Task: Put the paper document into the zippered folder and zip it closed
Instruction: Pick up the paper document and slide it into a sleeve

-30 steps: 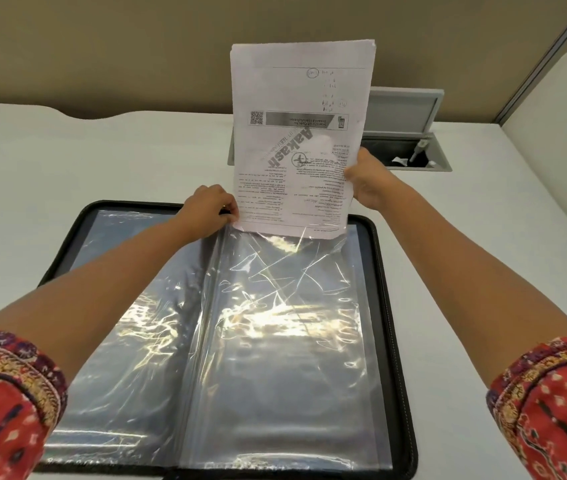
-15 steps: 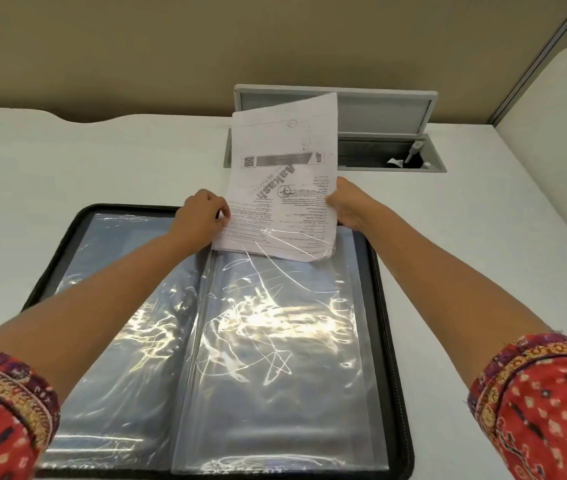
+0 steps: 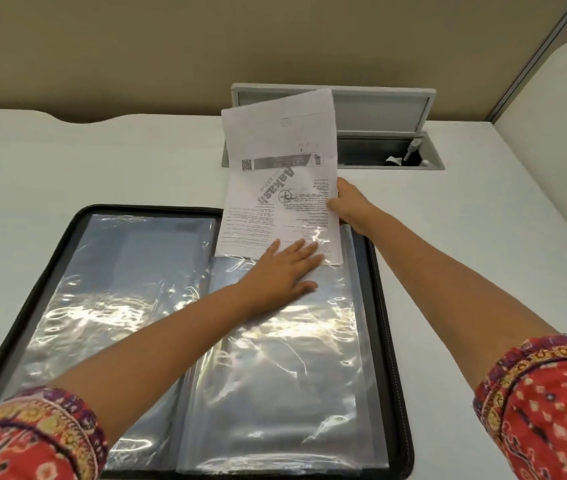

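**Paper partly inside the right-hand sleeve of the open folder**

We see the zippered folder (image 3: 393, 341) lying open and flat on the white desk (image 3: 102, 161), and we take it as our landmark. The paper document (image 3: 275, 174) lies with its long axis running from the folder's far edge away toward the wall. Its near end is already under the clear plastic sleeve (image 3: 275, 375) on the folder's right half; its far end sticks out beyond the folder's far edge and lifts a little over the grey cable box (image 3: 386, 109).

The printing is upside down for us. We can read the big slanted word "Aakash"; there is a QR code beside a grey band. The small lines of text are too fine to read.

Our left hand (image 3: 285, 271) lies flat with straight fingers on the sleeve, the fingertips over the paper's near edge. Our right hand (image 3: 348, 206) grasps the paper's right edge, at the folder's far right corner; its fingers are hidden under the sheet.

The folder's near edge is cut off by the red patterned sleeves (image 3: 545, 410) and the frame. We cannot make out the zipper pull.
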`<state>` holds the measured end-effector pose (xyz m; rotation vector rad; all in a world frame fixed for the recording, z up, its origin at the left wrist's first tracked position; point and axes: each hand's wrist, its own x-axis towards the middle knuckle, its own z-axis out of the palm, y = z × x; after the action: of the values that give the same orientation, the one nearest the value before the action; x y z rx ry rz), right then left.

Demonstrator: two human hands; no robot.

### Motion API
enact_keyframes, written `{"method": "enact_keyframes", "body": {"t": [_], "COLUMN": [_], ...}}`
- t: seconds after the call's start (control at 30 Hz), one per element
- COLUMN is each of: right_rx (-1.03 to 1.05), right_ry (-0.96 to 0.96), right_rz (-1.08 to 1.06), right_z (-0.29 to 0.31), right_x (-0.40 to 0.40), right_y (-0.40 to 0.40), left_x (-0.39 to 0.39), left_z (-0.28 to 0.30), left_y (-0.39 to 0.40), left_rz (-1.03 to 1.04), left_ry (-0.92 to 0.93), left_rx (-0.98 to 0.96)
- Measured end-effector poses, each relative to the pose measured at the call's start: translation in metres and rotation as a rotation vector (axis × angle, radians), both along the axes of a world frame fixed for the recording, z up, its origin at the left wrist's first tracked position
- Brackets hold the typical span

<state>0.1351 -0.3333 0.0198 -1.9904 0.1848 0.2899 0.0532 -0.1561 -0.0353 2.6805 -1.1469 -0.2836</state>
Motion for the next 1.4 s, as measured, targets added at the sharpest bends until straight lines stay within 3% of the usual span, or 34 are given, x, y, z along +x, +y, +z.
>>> {"method": "enact_keyframes", "body": {"t": [0.17, 0.33, 0.53, 0.63, 0.8, 1.0, 1.17, 1.4], "right_rx": [0.148, -0.105, -0.199, -0.150, -0.121, -0.150, -0.152, -0.227], "right_ry": [0.075, 0.072, 0.108, 0.065, 0.020, -0.015, 0.009, 0.034], "right_rz": [-0.038, 0.135, 0.243, 0.168, -0.010, -0.162, -0.192, -0.067], "right_z": [-0.003, -0.007, -0.005, -0.007, -0.002, -0.005, -0.008, -0.009], "right_x": [0.001, 0.001, 0.002, 0.000, 0.016, 0.035, 0.035, 0.024], "right_y": [-0.011, -0.008, -0.017, -0.018, -0.010, 0.003, 0.000, -0.015], "left_x": [0.004, 0.004, 0.011, 0.027, 0.044, -0.001, -0.044, -0.038], "left_z": [0.002, -0.002, 0.001, 0.005, 0.012, 0.007, -0.010, -0.008], "left_y": [-0.005, -0.006, 0.006, 0.027, 0.072, 0.109, 0.121, 0.111], "left_rz": [0.006, 0.034, 0.043, 0.104, 0.383, 0.478, 0.557, 0.631], "left_ry": [-0.035, -0.065, -0.104, -0.164, -0.167, -0.028, -0.082, -0.101], "left_rx": [0.037, 0.070, 0.011, 0.013, -0.050, -0.020, 0.024, -0.026]}}
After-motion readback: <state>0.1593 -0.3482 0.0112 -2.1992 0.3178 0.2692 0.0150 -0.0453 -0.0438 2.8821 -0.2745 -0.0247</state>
